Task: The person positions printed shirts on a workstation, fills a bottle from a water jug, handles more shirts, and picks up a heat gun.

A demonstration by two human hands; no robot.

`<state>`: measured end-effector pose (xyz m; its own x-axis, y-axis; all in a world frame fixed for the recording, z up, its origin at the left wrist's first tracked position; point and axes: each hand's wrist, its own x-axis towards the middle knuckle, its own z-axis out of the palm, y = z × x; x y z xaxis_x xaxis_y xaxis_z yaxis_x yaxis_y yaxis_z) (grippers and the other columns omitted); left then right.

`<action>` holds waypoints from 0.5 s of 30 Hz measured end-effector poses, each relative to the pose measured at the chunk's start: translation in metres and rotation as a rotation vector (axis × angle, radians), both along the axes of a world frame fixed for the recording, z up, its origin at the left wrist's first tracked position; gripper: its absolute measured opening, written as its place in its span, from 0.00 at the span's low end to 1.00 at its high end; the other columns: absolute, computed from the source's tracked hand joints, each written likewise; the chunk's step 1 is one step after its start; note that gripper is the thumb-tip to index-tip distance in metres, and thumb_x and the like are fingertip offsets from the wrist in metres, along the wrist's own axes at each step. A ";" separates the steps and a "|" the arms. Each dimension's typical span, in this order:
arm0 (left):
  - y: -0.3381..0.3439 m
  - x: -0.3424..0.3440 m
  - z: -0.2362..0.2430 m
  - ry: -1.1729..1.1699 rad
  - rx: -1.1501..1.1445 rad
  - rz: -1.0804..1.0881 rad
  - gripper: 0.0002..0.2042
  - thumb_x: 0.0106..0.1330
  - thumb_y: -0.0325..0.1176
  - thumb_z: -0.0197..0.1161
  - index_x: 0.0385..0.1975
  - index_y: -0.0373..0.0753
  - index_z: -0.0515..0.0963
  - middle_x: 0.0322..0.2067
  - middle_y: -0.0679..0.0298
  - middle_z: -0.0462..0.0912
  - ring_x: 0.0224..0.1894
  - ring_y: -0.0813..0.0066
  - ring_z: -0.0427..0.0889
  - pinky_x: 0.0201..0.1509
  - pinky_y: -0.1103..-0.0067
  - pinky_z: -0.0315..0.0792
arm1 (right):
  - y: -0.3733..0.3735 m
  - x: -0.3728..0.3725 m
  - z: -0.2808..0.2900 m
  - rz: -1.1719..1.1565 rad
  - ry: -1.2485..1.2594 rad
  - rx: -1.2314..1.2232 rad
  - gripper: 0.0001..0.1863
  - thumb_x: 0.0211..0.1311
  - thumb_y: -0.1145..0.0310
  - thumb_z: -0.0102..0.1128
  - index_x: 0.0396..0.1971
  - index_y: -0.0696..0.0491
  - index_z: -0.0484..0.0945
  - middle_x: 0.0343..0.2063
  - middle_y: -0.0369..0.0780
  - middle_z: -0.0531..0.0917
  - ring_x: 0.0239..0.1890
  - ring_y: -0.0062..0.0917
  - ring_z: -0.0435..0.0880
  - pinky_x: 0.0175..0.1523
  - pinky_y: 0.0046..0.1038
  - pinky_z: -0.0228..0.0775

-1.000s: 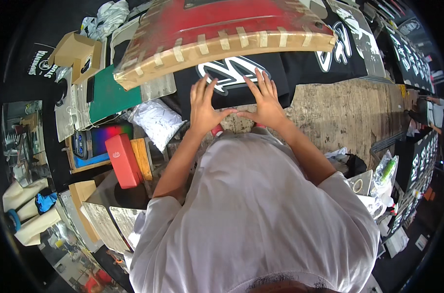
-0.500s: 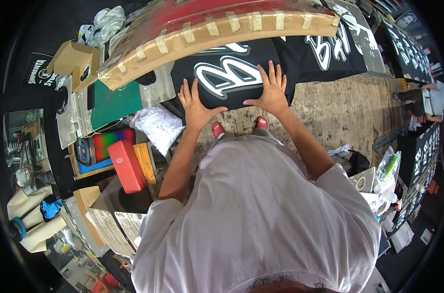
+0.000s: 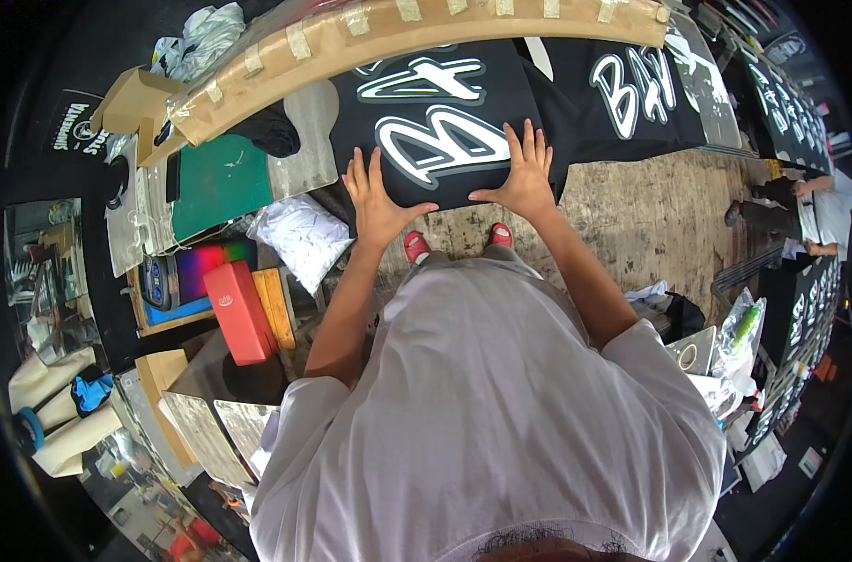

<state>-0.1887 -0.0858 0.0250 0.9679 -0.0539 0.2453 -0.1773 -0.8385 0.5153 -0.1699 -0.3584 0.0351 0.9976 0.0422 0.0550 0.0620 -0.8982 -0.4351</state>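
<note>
My left hand [image 3: 379, 201] lies on the near left of a black fabric piece [image 3: 463, 192] with big white, grey-outlined printed lettering, its fingers spread. Opposite it, my right hand [image 3: 524, 187] rests spread on the near right of the same piece, both thumbs pointing inward along the near edge. Neither hand grips anything. A bulky frame [image 3: 416, 17], edged in brown with pale tape strips, hangs over the far part of the fabric. A second printed black piece [image 3: 576, 126] adjoins at the right.
Left are a green mat [image 3: 215, 187], cardboard box [image 3: 131, 98], white plastic bag [image 3: 295, 234] and red case [image 3: 241, 314]. My red slippers [image 3: 416, 245] are on the wooden floor [image 3: 646, 215]. At the far right a co-worker [image 3: 824, 215] stands beside racks of printed black panels [image 3: 800, 300].
The taped frame has shifted up and away, uncovering more printed lettering. My hands have spread apart from near the middle to the fabric's two sides. The co-worker at the right has shifted.
</note>
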 end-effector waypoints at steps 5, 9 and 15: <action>0.000 0.000 -0.001 -0.016 0.008 -0.002 0.67 0.29 0.64 0.82 0.72 0.37 0.53 0.71 0.38 0.50 0.72 0.36 0.49 0.74 0.45 0.44 | 0.000 0.000 0.002 0.005 0.008 -0.005 0.74 0.23 0.37 0.84 0.74 0.48 0.52 0.74 0.57 0.47 0.76 0.57 0.43 0.74 0.62 0.39; 0.000 0.000 -0.002 -0.023 0.009 0.003 0.67 0.29 0.64 0.82 0.72 0.37 0.54 0.71 0.38 0.50 0.72 0.36 0.50 0.74 0.46 0.44 | 0.000 0.001 0.004 0.012 0.026 -0.016 0.73 0.24 0.37 0.84 0.74 0.49 0.52 0.74 0.57 0.49 0.76 0.57 0.43 0.74 0.62 0.38; 0.000 0.000 -0.002 -0.031 0.019 -0.003 0.67 0.29 0.64 0.82 0.71 0.37 0.55 0.71 0.38 0.50 0.72 0.36 0.51 0.74 0.46 0.45 | 0.000 0.002 0.003 0.008 0.064 -0.052 0.73 0.25 0.36 0.83 0.74 0.49 0.52 0.73 0.57 0.52 0.76 0.57 0.44 0.74 0.61 0.38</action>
